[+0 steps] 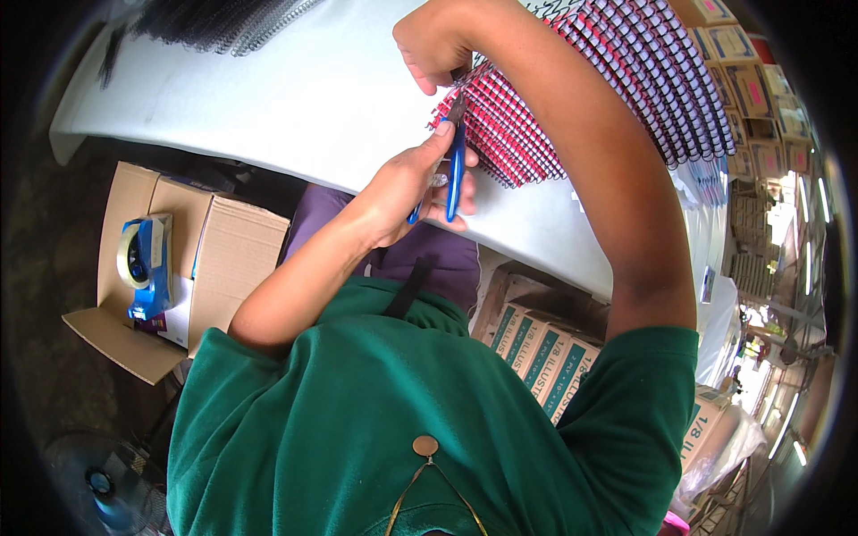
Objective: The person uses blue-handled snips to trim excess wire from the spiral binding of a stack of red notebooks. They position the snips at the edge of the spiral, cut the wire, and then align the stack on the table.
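Observation:
My left hand (pixel 413 186) grips a pair of blue-handled pliers (pixel 457 161), one handle along the thumb and the fingers around behind. The dark jaws point up and away, at the near left corner of a row of spiral-bound notebooks (pixel 514 125) with red and white edges and black coils. My right hand (pixel 436 43) comes around from the right, its forearm passing over the notebooks. Its fingers are curled closed just beyond the plier jaws, by the coil ends. What they pinch there is hidden.
The white table (pixel 295 107) carries loose black coils (pixel 219 22) at far left. Below its left edge sits an open cardboard box (pixel 237 259) with a blue tape dispenser (pixel 152 268). Cartons (pixel 541 353) stand under the table; more boxes (pixel 746 85) are stacked at far right. A fan (pixel 103 482) is lower left.

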Action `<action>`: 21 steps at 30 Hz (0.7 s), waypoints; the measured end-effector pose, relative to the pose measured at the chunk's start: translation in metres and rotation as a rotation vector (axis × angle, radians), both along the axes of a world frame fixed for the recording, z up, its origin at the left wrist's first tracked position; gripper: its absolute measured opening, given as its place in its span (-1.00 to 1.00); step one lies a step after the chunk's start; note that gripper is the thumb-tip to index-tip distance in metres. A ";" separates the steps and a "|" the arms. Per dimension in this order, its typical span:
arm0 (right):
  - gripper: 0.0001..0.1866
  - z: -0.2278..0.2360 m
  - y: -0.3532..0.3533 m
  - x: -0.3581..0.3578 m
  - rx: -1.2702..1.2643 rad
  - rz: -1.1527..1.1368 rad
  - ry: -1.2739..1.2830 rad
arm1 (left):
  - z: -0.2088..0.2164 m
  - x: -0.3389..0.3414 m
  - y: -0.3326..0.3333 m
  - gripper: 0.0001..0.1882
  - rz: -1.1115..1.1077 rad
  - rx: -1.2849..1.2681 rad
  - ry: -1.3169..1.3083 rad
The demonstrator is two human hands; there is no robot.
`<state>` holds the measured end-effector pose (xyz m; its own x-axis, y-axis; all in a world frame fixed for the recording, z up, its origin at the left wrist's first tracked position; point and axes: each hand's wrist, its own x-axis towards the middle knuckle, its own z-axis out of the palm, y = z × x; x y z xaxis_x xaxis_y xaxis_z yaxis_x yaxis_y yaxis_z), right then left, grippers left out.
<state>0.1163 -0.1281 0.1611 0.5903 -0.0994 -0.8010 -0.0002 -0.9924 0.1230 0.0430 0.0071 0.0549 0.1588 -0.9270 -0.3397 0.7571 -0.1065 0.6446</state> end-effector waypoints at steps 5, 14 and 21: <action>-0.83 0.003 0.005 0.001 -0.092 0.043 0.042 | 0.006 0.002 -0.001 -0.37 0.019 -0.056 0.068; -0.81 0.002 0.000 0.002 -0.098 0.045 -0.031 | -0.001 0.008 -0.003 -0.40 -0.009 -0.037 0.029; -0.81 0.001 -0.021 0.009 0.073 -0.091 0.045 | 0.014 0.004 -0.009 -0.43 0.054 0.030 -0.067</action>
<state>0.1254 -0.1486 0.1623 0.5444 -0.0910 -0.8339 -0.0866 -0.9949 0.0521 0.0471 -0.0021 0.0693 0.2313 -0.9060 -0.3544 0.7176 -0.0871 0.6910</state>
